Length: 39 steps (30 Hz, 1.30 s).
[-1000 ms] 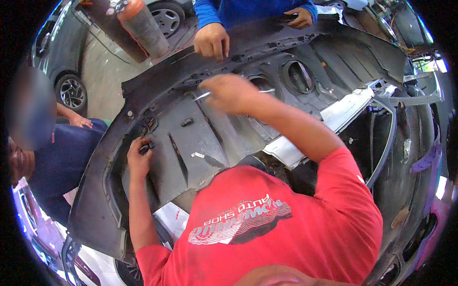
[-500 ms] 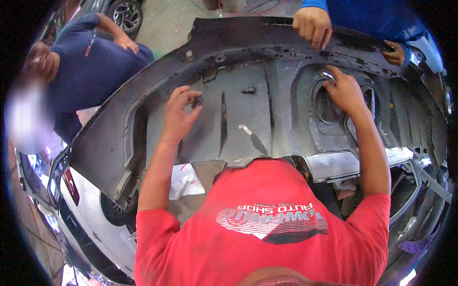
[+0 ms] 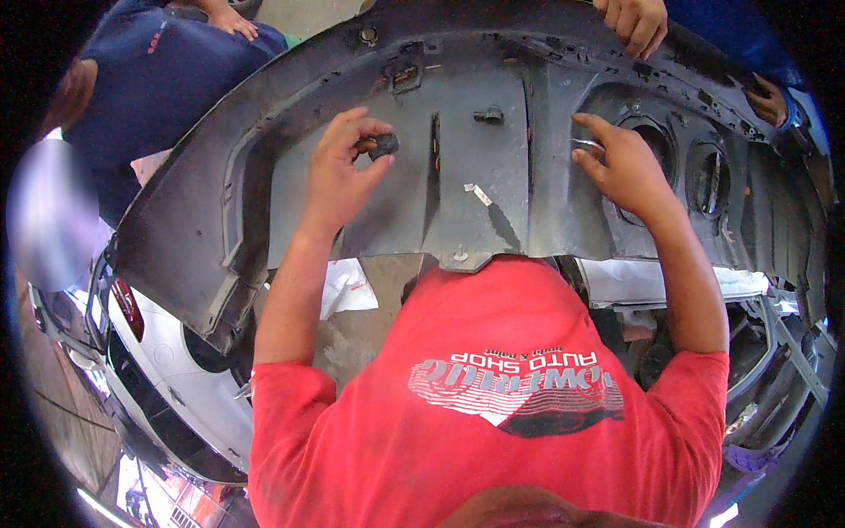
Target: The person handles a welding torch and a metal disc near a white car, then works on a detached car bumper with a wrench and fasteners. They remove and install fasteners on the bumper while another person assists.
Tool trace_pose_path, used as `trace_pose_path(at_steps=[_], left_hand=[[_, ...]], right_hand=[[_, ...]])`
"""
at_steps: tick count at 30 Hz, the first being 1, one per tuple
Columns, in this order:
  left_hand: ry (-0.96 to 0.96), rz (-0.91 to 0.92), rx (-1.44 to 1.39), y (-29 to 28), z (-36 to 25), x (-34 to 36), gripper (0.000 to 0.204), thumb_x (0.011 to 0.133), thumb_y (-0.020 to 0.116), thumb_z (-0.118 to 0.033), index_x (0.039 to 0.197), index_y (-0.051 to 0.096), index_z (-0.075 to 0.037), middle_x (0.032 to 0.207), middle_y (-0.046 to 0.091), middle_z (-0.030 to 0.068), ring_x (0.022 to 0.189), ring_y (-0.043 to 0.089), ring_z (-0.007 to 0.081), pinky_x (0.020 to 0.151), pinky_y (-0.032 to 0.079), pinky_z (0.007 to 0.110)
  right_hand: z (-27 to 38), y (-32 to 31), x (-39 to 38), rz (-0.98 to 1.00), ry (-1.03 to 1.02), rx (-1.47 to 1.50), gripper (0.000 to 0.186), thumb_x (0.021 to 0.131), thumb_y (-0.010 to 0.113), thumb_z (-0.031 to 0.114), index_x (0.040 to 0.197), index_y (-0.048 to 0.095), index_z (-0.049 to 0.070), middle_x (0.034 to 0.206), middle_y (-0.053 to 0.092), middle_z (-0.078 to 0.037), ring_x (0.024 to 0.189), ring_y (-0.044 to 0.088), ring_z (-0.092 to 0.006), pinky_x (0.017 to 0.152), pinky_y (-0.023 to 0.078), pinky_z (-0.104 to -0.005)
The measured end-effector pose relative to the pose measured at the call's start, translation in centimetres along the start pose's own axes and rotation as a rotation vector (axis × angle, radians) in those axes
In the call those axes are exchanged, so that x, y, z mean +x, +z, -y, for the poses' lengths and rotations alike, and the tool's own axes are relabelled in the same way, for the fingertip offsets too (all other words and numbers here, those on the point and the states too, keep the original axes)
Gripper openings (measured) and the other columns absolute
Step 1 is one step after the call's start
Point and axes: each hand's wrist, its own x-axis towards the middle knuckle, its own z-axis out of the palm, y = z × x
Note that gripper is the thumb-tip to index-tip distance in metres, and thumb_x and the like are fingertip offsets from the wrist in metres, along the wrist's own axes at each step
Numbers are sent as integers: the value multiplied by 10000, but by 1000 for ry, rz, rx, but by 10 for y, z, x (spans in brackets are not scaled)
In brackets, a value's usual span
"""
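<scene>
A large dark bumper cover (image 3: pixel 370 211) lies in front of me with its ribbed inner side up. Over its left part, my left hand (image 3: pixel 348 167) is closed on a small black rounded part (image 3: pixel 385 145), pinched between thumb and fingers. My right hand (image 3: pixel 620 167) hovers left of the larger round opening (image 3: pixel 650 145). Its thumb and forefinger hold a thin shiny metal piece (image 3: pixel 588 142), whose kind I cannot make out. Between my hands, a small black fitting (image 3: pixel 488 115) sits on the cover, above a white label (image 3: pixel 478 194).
A co-worker's hand (image 3: pixel 634 25) rests on the cover's far edge, and that person's other hand (image 3: pixel 767 101) is at the far right. Someone in dark blue (image 3: pixel 167 70) stands at the left. A white car part (image 3: pixel 185 378) and white paper (image 3: pixel 348 286) lie below.
My right hand has come away from the round opening, leftward and nearer, with the shiny piece. My left hand still holds the black part. The whole view has shifted.
</scene>
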Motion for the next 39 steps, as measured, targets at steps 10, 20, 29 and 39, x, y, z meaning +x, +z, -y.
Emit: trace_pose_path(at_steps=[10,20,29,39], left_hand=[[-113,89,-361,-6,-3,-4,498,782,795,59,1241,651,-71,1367,541,20,1117,608,109,994,500,264],[-128,165,-405,-1,-5,0,517,774,831,8,1254,655,-73,1386,537,25,1175,575,125,1049,451,300],[-136,165,-393,11,-1,3,495,779,828,20,1238,664,-66,1400,534,46,1182,584,133,1049,458,297],[-139,235,-360,17,-21,2,489,758,803,15,1216,659,-74,1383,533,33,1171,582,131,1030,460,285]], right_hand=[[4,5,-3,9,9,7,471,916,690,222,1349,597,61,1075,723,-243,1006,689,-427,886,529,-505],[13,40,41,-61,-116,-44,451,920,691,341,1242,667,26,1080,719,-252,1018,687,-437,892,541,-518],[34,79,92,2,-103,-33,351,860,735,338,1090,718,73,998,741,-207,957,701,-429,862,557,-504],[65,48,42,103,-264,601,403,816,806,90,1193,669,58,1039,667,-10,899,605,-122,742,488,-297]])
